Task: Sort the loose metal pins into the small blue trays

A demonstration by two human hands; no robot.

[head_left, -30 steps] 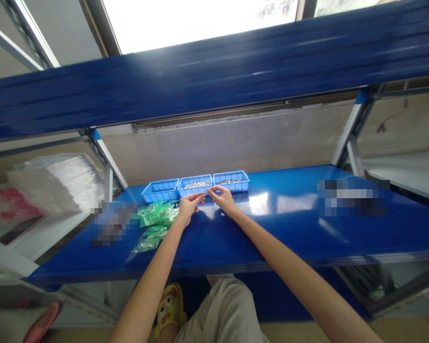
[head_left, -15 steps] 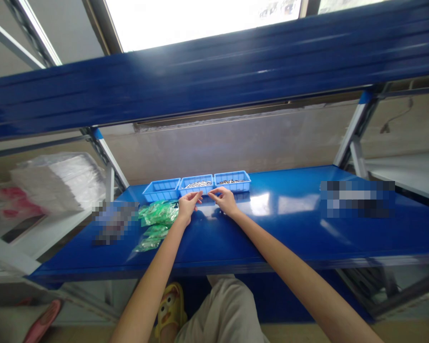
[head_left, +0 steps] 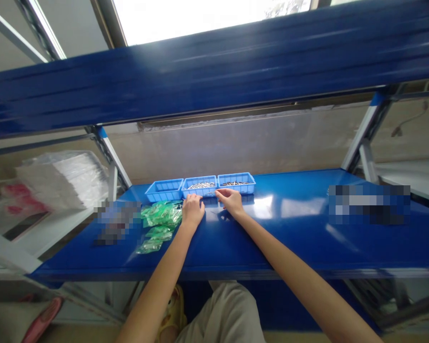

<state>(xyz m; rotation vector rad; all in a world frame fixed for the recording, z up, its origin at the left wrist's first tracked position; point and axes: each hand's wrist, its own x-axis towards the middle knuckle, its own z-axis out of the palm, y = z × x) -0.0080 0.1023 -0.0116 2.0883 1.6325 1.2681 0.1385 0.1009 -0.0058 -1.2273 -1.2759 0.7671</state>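
My right hand (head_left: 231, 200) is closed in a pinch, thumb against index finger, just in front of the middle bin. A thin small piece seems to show at its fingertips, too small to name. Palm down, my left hand (head_left: 193, 210) is beside it at the front wall of the middle blue bin (head_left: 199, 194), thumb apart from the fingers, with nothing visible in it. Small silvery pieces (head_left: 202, 185) lie in that bin. The right blue bin (head_left: 253, 183) holds small dark and light pieces. Green clear plastic bags (head_left: 160, 215) lie left of my left hand.
A third blue bin (head_left: 153, 192) stands at the left end of the row on the blue table (head_left: 289, 243). Blurred-out items lie at the table's left and right. A blue shelf beam (head_left: 214, 78) crosses above. Wrapped white stacks (head_left: 67, 178) sit on the left rack.
My left hand has turned palm down and opened its pinch, at the middle bin's front. My right hand keeps its pinch. The view has shifted slightly.
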